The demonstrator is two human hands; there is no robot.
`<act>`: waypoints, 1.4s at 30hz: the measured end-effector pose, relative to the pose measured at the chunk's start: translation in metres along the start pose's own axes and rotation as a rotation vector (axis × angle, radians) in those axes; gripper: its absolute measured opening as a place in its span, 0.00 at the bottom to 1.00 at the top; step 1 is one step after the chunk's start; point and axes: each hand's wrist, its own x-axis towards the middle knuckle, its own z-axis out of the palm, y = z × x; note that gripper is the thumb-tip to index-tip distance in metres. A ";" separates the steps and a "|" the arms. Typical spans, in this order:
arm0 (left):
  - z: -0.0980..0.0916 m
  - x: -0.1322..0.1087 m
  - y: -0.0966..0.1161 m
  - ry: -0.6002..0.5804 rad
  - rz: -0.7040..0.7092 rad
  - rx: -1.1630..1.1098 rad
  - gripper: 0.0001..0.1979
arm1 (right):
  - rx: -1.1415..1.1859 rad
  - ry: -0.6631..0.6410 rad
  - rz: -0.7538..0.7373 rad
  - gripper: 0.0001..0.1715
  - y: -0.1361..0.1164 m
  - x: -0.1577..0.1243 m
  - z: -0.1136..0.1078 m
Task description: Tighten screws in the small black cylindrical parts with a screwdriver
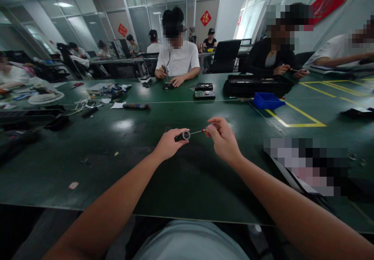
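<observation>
My left hand (171,143) is wrapped round a small black cylindrical part (183,136), whose round, silvery end faces me. What exactly this part is, I cannot make out. Between the fingers of my right hand (222,137) is a screwdriver (198,131) with a thin metal shaft and a red and clear handle. The shaft points left, and its tip is at or close to the cylinder's round end; contact is too small to tell. Both hands are above the green table (193,182), near its front edge.
Ahead, a person (178,57) works over a small dark device. A blue bin (268,100) stands by a long black housing (258,85). Circuit parts (204,94) lie across the table. On the left are a dark tool (136,106) and a white fan-like part (46,96).
</observation>
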 end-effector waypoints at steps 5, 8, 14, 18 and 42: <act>0.000 0.000 0.003 -0.004 -0.025 -0.008 0.21 | 0.103 -0.005 0.045 0.14 0.001 0.003 0.003; 0.001 0.001 0.005 0.010 -0.032 0.001 0.21 | 0.173 0.040 0.104 0.16 0.003 0.001 0.009; 0.001 0.003 0.004 0.032 0.033 -0.024 0.21 | 0.343 0.155 0.244 0.17 0.012 0.003 0.013; 0.001 0.005 0.003 0.015 0.037 0.005 0.20 | 0.475 0.096 0.442 0.17 0.021 0.012 0.007; -0.002 0.001 -0.001 0.029 0.033 0.093 0.20 | -0.146 -0.041 -0.024 0.12 -0.001 -0.002 0.005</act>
